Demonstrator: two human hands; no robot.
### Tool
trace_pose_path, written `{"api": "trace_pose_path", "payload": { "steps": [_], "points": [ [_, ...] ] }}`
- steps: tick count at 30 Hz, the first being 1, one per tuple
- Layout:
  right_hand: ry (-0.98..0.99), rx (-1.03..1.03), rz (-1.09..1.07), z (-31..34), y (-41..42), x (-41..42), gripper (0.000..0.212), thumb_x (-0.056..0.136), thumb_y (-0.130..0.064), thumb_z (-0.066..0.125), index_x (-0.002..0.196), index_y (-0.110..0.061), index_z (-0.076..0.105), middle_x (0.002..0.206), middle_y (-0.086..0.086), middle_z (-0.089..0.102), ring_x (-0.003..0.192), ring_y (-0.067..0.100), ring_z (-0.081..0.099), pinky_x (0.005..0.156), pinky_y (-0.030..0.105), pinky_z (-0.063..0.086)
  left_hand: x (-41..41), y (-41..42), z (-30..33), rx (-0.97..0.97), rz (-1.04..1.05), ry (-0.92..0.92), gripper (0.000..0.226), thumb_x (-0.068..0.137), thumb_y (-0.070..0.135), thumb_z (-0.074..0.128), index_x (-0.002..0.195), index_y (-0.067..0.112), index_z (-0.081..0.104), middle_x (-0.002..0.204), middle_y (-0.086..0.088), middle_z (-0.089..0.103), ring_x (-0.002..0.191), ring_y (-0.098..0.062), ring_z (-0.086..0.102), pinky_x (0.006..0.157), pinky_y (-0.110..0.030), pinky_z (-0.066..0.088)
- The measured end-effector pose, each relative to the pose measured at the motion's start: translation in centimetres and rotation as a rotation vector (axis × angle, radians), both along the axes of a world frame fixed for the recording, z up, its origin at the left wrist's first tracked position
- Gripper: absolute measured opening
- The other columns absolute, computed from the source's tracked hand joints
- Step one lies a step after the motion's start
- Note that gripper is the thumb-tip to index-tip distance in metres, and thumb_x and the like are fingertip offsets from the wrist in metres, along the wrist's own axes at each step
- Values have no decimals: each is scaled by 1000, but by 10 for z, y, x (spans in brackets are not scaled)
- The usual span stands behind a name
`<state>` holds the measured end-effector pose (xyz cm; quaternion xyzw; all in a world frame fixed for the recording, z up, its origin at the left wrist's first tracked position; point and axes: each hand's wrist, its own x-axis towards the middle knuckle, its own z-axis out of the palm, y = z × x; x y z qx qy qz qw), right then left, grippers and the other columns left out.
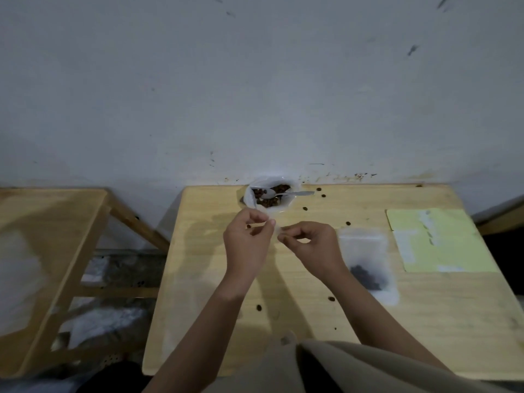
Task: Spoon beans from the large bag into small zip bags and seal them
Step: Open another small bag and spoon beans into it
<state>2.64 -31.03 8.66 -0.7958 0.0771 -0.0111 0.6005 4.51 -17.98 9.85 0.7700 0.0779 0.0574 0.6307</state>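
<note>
The large clear bag (252, 198) of dark beans stands open at the table's far edge, with a metal spoon (286, 193) resting in it, handle to the right. Just in front of it, my left hand (248, 239) and my right hand (307, 241) each pinch the top of a small clear zip bag (277, 231) held between them above the table. The bag is nearly see-through and blurred; I cannot tell whether beans are in it. A small zip bag holding beans (367, 262) lies flat to the right of my right hand.
Loose beans (259, 307) are scattered over the wooden table (397, 321). A yellow-green sheet (436, 239) with pale strips lies at the right. A second wooden table (48, 251) stands at the left, across a gap. A wall rises right behind.
</note>
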Motion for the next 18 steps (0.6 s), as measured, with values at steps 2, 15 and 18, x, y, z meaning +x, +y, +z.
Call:
{"api": "trace_pose_path", "payload": {
  "steps": [2, 15, 18],
  "points": [
    [33, 64, -25, -2, -11, 1, 13, 73, -5, 77, 67, -15, 71, 75, -6, 72, 72, 4, 68, 70, 19, 53, 3, -12, -1, -43, 6, 59, 20, 77, -1, 72, 71, 17, 65, 77, 2, 66, 79, -8, 63, 66, -18, 53],
    [91, 249, 26, 10, -39, 10, 6, 75, -10, 77, 79, -5, 75, 69, 4, 71, 52, 0, 57, 48, 10, 39, 2, -34, 13, -304, -40, 203, 19, 80, -6, 69, 86, 12, 71, 80, -1, 69, 72, -6, 69, 70, -27, 58],
    [89, 253, 39, 12, -40, 11, 1, 75, -9, 76, 76, -9, 76, 76, 6, 74, 60, 4, 62, 56, 15, 44, 3, -34, 16, -332, -41, 211, 19, 80, -5, 69, 86, 12, 71, 81, -1, 70, 73, -6, 69, 65, -23, 56]
  ]
}}
